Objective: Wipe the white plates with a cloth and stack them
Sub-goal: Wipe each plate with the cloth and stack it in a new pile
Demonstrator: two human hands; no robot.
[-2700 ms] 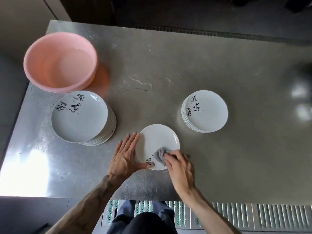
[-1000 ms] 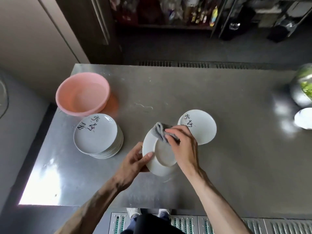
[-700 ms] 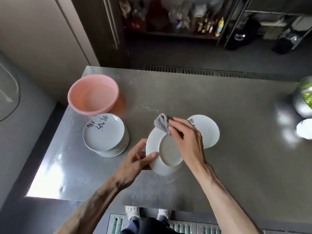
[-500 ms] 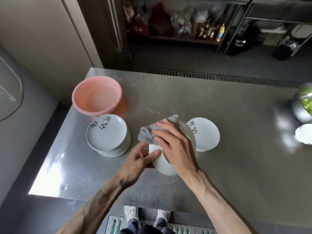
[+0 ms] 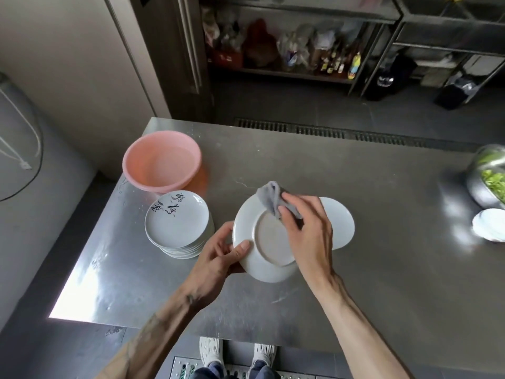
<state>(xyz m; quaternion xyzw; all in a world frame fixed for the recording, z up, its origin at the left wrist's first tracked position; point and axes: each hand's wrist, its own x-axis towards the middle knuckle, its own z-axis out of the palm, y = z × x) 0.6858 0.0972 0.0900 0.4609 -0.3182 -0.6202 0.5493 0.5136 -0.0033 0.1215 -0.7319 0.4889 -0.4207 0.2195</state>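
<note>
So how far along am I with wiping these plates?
Done, probably: the pile on the right, partly hidden behind your right hand. In hand: your left hand grips one plate by its rim, underside toward you, while the right holds the grey cloth against it. Left: likely the stack beside the pink basin, then stacking this one.

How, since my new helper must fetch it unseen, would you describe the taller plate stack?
On the steel table, find the pink basin at the far left. The stack sits beside it, nearer you; only its top plate shows black lettering.
</note>
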